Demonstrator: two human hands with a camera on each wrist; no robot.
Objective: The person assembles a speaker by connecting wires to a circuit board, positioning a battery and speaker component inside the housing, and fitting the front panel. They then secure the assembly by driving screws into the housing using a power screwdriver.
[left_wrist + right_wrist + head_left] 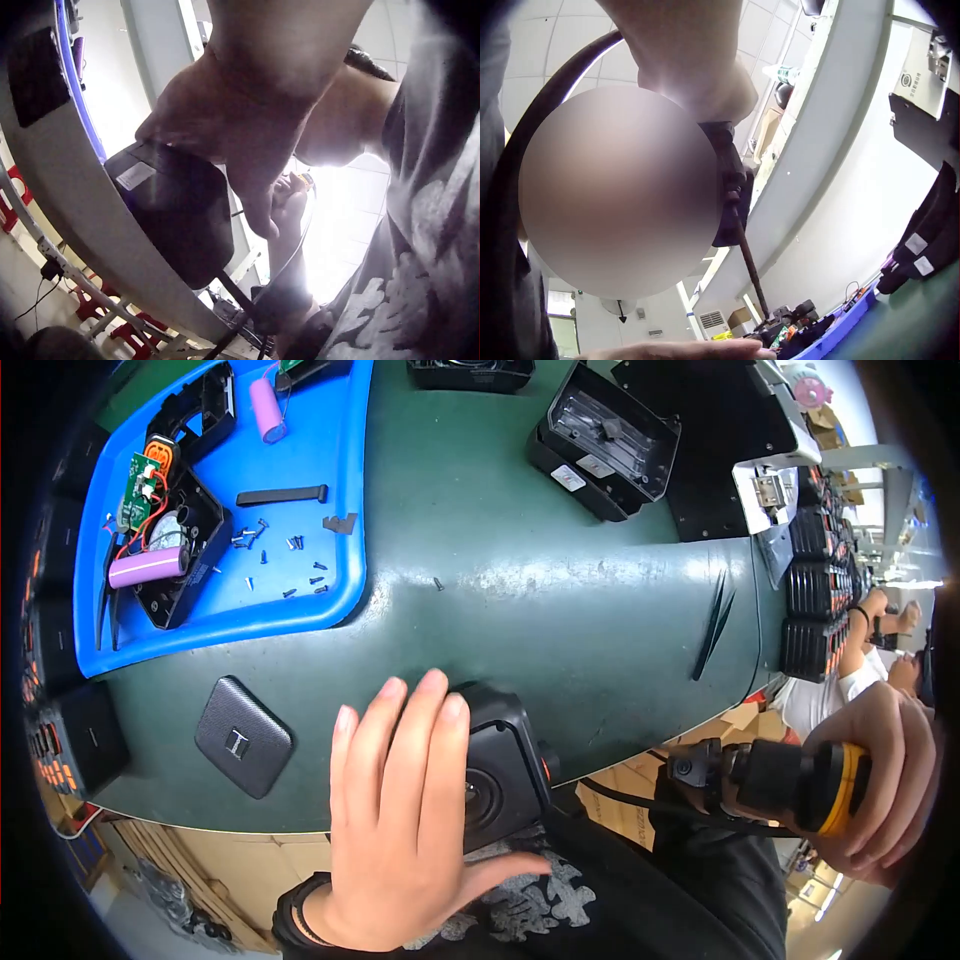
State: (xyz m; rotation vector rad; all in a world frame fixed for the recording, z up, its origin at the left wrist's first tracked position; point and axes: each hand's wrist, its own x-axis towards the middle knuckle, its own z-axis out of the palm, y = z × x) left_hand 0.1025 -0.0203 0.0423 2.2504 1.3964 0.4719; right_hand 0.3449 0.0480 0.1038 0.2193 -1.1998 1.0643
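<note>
My left hand (410,800) rests on a black device housing (510,740) with fingers straight and thumb spread to the side. The housing stands at the near table edge and shows a round ring on its face; a white label (136,176) is on it in the left wrist view. My right hand (880,780), raised off the table at the right, curls its fingers round a black tool with a yellow band (845,790). A thin dark rod (750,262) shows below that hand in the right wrist view. A black textured cover (243,738) lies left of my left hand.
A blue tray (350,575) holds an opened housing, a circuit board, purple battery cells (148,567) and several screws. A loose screw (438,584) and black tweezers (714,628) lie on the green table. Black shells (605,445) stand behind; black-and-orange units (815,590) line the right edge.
</note>
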